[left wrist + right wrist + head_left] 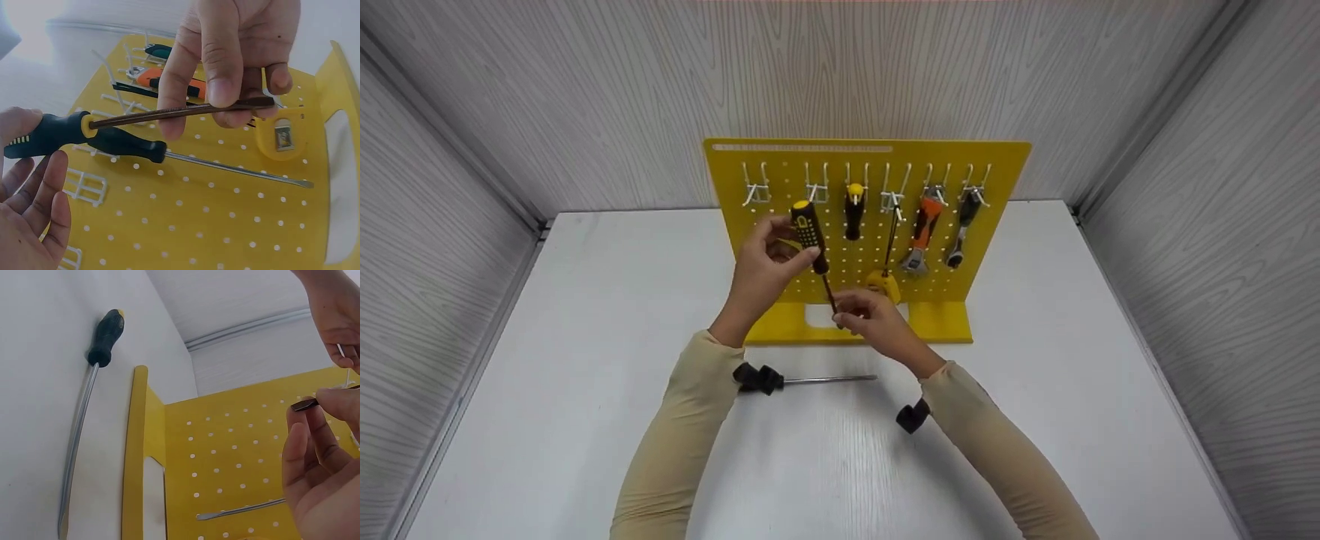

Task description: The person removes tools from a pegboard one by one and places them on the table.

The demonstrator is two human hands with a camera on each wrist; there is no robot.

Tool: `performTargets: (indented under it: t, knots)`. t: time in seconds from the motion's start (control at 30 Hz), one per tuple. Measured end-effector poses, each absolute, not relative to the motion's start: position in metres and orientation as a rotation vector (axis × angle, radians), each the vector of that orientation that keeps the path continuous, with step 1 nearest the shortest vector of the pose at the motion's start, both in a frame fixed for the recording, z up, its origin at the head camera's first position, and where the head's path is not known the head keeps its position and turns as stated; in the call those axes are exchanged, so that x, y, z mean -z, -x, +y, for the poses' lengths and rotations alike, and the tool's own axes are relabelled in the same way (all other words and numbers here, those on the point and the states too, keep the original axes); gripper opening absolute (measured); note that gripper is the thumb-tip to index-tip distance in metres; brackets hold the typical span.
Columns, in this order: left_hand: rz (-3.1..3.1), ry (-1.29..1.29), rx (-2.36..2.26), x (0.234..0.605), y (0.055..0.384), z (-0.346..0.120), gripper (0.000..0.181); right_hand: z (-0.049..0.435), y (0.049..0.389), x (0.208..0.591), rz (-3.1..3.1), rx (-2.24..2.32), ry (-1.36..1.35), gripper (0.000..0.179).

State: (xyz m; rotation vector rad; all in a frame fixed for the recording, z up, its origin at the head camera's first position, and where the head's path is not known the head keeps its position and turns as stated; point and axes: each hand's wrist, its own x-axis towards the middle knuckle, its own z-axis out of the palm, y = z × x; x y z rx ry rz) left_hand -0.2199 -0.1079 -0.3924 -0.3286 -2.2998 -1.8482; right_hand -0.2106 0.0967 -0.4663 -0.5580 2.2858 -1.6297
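My left hand point(765, 262) holds a screwdriver point(808, 229) by its dark handle with a yellow end, in front of the pegboard's left half. The thumb lies along the handle. Near the flat tip, the thumb and fingers of my right hand point(877, 319) pinch the brownish shaft. In the left wrist view the shaft point(140, 117) runs from the handle across to the right fingers. The flat tip point(304, 404) pokes out past the right thumb in the right wrist view. A second screwdriver point(107, 332) lies on the table, partly hidden by the left wrist camera in the head view.
The yellow pegboard point(780, 315) stands behind the hands. On its hooks hang a screwdriver point(853, 214), a yellow tape measure point(281, 135) on a black cord, an orange adjustable wrench point(926, 225) and a dark-handled wrench point(966, 217). Two hook sets at left, including one hook point(756, 193), hold nothing.
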Motion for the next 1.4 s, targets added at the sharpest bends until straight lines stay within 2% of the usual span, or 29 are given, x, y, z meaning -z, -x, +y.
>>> performTargets:
  t: [0.27, 0.73, 1.4]
  knots:
    - [-2.337, 0.291, 1.890, 0.414, 0.207, -0.125, 0.045, 0.104, 0.207, 0.476, 2.300, 1.540, 0.530, 0.029]
    - [-2.321, 0.170, 2.001, 0.448, 0.178, -0.152, 0.031, 0.111, 0.203, 0.492, 2.290, 1.425, 0.608, 0.024]
    - [-2.402, -0.005, 2.106, 0.498, 0.138, -0.179, 0.038, 0.109, 0.187, 0.516, 2.283, 1.294, 0.805, 0.021]
